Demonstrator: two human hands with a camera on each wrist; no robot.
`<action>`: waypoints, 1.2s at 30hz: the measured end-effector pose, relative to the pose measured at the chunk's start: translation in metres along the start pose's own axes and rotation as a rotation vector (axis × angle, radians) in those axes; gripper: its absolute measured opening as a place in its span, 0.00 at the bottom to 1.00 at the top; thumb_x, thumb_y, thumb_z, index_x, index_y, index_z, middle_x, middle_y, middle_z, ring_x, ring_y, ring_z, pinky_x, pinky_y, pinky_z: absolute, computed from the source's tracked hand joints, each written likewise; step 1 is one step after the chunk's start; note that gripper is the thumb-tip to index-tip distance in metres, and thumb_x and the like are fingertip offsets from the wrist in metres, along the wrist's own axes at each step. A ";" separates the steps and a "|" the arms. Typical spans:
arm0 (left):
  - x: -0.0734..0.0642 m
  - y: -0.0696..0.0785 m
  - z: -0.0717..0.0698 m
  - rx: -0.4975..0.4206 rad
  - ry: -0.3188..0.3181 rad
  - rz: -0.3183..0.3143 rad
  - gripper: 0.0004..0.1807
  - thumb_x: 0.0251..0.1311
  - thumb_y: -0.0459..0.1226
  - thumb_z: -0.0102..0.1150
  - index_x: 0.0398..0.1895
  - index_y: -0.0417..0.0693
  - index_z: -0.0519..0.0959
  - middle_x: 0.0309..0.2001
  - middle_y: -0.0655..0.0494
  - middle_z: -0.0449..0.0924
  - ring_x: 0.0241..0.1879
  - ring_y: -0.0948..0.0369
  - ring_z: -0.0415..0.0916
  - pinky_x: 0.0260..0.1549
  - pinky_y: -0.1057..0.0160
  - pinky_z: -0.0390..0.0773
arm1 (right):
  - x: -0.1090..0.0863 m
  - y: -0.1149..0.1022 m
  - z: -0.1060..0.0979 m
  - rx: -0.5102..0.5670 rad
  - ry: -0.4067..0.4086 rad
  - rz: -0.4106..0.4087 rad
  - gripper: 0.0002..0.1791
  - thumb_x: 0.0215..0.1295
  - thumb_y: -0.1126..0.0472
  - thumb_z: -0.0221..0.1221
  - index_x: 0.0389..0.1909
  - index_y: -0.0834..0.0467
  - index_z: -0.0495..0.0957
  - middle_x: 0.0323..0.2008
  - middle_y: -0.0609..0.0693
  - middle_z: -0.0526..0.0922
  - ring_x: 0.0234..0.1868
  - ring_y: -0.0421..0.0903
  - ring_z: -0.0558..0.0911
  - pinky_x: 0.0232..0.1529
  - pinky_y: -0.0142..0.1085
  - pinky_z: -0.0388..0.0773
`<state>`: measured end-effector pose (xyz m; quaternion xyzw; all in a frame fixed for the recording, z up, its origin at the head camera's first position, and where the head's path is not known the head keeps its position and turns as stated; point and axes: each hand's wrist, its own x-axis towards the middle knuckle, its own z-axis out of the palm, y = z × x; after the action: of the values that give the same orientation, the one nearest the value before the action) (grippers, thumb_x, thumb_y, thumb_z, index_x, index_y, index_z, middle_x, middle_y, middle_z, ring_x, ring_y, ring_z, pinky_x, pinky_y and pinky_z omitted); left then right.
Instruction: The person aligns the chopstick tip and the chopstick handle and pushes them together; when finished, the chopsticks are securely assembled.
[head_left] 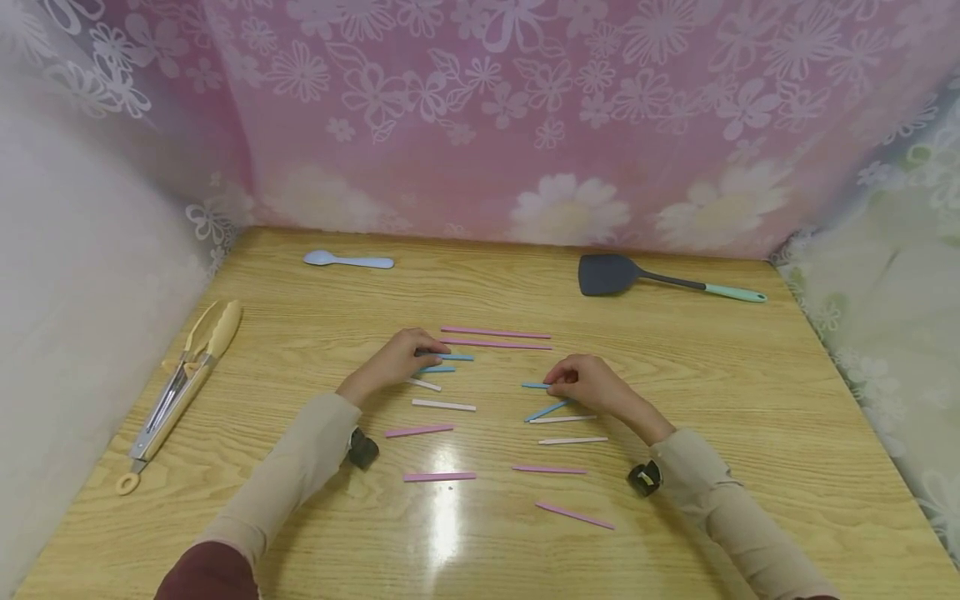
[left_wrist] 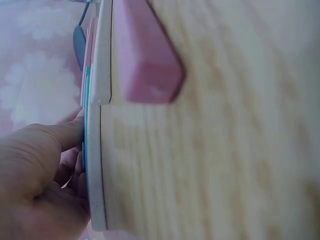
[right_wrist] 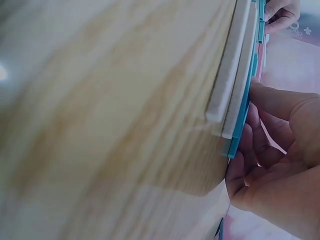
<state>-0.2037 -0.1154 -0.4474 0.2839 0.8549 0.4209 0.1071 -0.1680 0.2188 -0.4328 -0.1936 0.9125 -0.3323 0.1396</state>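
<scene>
With thumb and fingertips, my left hand (head_left: 397, 357) pinches a short blue stick (head_left: 461, 357) lying crosswise; a second blue stick (head_left: 444, 369) shows just below it, partly under the hand. Opposite, my right hand (head_left: 592, 385) pinches another blue stick (head_left: 533, 385) by its right end. A slanted blue stick (head_left: 545, 412) lies beneath that hand, its lower end at a white stick (head_left: 562, 419). In the left wrist view, the thumb (left_wrist: 70, 134) is right at the blue edge. Beyond both hands run two long pink sticks, the upper pink stick (head_left: 495, 332) and the lower pink stick (head_left: 495, 343).
Nearer me lie white sticks (head_left: 444, 405) and short pink sticks (head_left: 439, 477) in two columns. Yellow-tipped tongs (head_left: 176, 392) lie at the left, a pale blue spoon (head_left: 348, 261) at the back left, a dark spatula (head_left: 609, 275) at the back right. Patterned cloth (head_left: 450, 125) hangs behind the table.
</scene>
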 end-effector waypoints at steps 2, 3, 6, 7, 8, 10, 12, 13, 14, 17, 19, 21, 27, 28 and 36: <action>0.000 0.000 0.000 0.006 -0.003 0.000 0.11 0.63 0.29 0.57 0.47 0.35 0.81 0.43 0.44 0.80 0.39 0.55 0.72 0.36 0.64 0.71 | -0.001 -0.001 0.000 0.001 0.001 0.000 0.05 0.60 0.65 0.64 0.35 0.63 0.83 0.27 0.49 0.78 0.27 0.40 0.71 0.29 0.30 0.69; 0.001 0.000 0.000 0.012 -0.003 -0.001 0.11 0.63 0.29 0.57 0.47 0.35 0.81 0.43 0.44 0.80 0.40 0.54 0.72 0.37 0.63 0.72 | -0.001 -0.001 -0.001 0.000 0.004 -0.003 0.05 0.60 0.65 0.64 0.35 0.63 0.83 0.27 0.49 0.79 0.27 0.40 0.71 0.29 0.30 0.70; 0.001 0.001 0.000 0.022 0.006 -0.027 0.12 0.63 0.31 0.57 0.47 0.37 0.82 0.44 0.45 0.80 0.43 0.54 0.73 0.42 0.60 0.74 | -0.001 -0.002 0.000 0.011 0.019 -0.017 0.05 0.60 0.65 0.63 0.35 0.63 0.83 0.28 0.49 0.79 0.28 0.41 0.72 0.29 0.31 0.71; 0.002 0.002 0.000 0.023 0.010 -0.034 0.12 0.63 0.31 0.57 0.48 0.38 0.82 0.45 0.46 0.80 0.44 0.54 0.73 0.43 0.59 0.74 | -0.002 -0.003 0.000 0.018 0.026 -0.023 0.05 0.60 0.65 0.63 0.35 0.63 0.83 0.28 0.49 0.79 0.29 0.41 0.73 0.31 0.31 0.72; 0.002 0.002 0.000 0.024 0.015 -0.038 0.12 0.63 0.32 0.57 0.48 0.38 0.82 0.45 0.46 0.81 0.44 0.55 0.73 0.43 0.59 0.74 | -0.002 -0.004 0.000 0.026 0.036 -0.026 0.05 0.60 0.65 0.63 0.36 0.63 0.83 0.29 0.49 0.80 0.30 0.41 0.74 0.32 0.31 0.72; 0.002 0.005 0.000 0.013 0.023 -0.036 0.12 0.63 0.32 0.58 0.48 0.39 0.82 0.44 0.47 0.81 0.41 0.56 0.74 0.41 0.60 0.74 | -0.002 -0.006 0.001 0.039 0.057 -0.027 0.05 0.61 0.65 0.63 0.37 0.62 0.83 0.31 0.49 0.80 0.31 0.42 0.75 0.34 0.33 0.74; 0.003 0.009 0.002 -0.004 0.025 -0.017 0.12 0.62 0.32 0.59 0.48 0.39 0.82 0.41 0.48 0.82 0.36 0.59 0.73 0.36 0.63 0.74 | -0.001 -0.009 0.001 0.049 0.082 -0.030 0.06 0.61 0.64 0.63 0.37 0.61 0.83 0.32 0.49 0.81 0.33 0.42 0.76 0.36 0.34 0.75; 0.003 0.011 0.003 -0.013 0.026 -0.002 0.12 0.61 0.31 0.59 0.47 0.39 0.82 0.40 0.48 0.83 0.33 0.60 0.72 0.33 0.65 0.73 | -0.001 -0.011 0.002 0.048 0.098 -0.029 0.06 0.61 0.64 0.63 0.38 0.60 0.83 0.32 0.49 0.81 0.33 0.42 0.76 0.36 0.35 0.75; 0.003 0.014 0.004 -0.019 0.027 0.014 0.12 0.61 0.31 0.59 0.47 0.39 0.82 0.38 0.48 0.83 0.31 0.60 0.70 0.31 0.66 0.72 | -0.001 -0.013 0.002 0.046 0.114 -0.034 0.05 0.61 0.64 0.63 0.37 0.60 0.83 0.32 0.49 0.81 0.33 0.43 0.76 0.36 0.35 0.75; 0.003 0.022 0.007 -0.019 0.040 0.055 0.11 0.60 0.31 0.60 0.45 0.39 0.83 0.36 0.49 0.83 0.30 0.63 0.68 0.30 0.68 0.70 | 0.001 -0.019 0.003 0.043 0.156 -0.073 0.05 0.62 0.64 0.62 0.37 0.60 0.83 0.32 0.49 0.83 0.33 0.43 0.76 0.36 0.35 0.75; 0.003 0.026 0.009 -0.007 0.053 0.075 0.11 0.60 0.31 0.60 0.45 0.39 0.83 0.36 0.50 0.83 0.31 0.63 0.68 0.33 0.67 0.69 | 0.001 -0.024 0.003 0.051 0.180 -0.099 0.05 0.62 0.64 0.62 0.37 0.60 0.83 0.33 0.49 0.83 0.34 0.43 0.77 0.37 0.35 0.76; 0.003 0.030 0.012 0.001 0.061 0.082 0.11 0.60 0.31 0.60 0.45 0.41 0.83 0.37 0.50 0.83 0.33 0.62 0.68 0.36 0.66 0.68 | 0.002 -0.028 0.003 0.068 0.191 -0.124 0.06 0.63 0.64 0.62 0.38 0.61 0.83 0.34 0.49 0.83 0.35 0.43 0.78 0.38 0.35 0.76; 0.002 0.037 0.016 -0.008 0.068 0.066 0.12 0.61 0.32 0.59 0.47 0.43 0.83 0.41 0.52 0.83 0.38 0.60 0.69 0.38 0.64 0.71 | 0.002 -0.035 0.003 0.097 0.185 -0.129 0.08 0.64 0.61 0.61 0.41 0.59 0.82 0.35 0.48 0.83 0.36 0.43 0.78 0.39 0.36 0.76; 0.002 0.037 0.017 -0.008 0.069 0.066 0.12 0.61 0.32 0.59 0.47 0.44 0.83 0.42 0.52 0.83 0.39 0.60 0.69 0.38 0.64 0.71 | 0.002 -0.035 0.003 0.102 0.182 -0.125 0.08 0.64 0.61 0.61 0.41 0.59 0.82 0.35 0.48 0.83 0.36 0.43 0.78 0.39 0.36 0.76; 0.002 0.037 0.017 -0.008 0.071 0.085 0.11 0.62 0.33 0.58 0.47 0.44 0.83 0.43 0.53 0.83 0.38 0.60 0.72 0.36 0.65 0.74 | 0.002 -0.038 0.002 0.116 0.177 -0.117 0.07 0.64 0.62 0.61 0.40 0.60 0.82 0.35 0.50 0.83 0.36 0.43 0.79 0.39 0.36 0.77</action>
<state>-0.1830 -0.0852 -0.4290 0.3044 0.8436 0.4384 0.0599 -0.1592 0.1895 -0.4096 -0.2083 0.8876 -0.4077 0.0497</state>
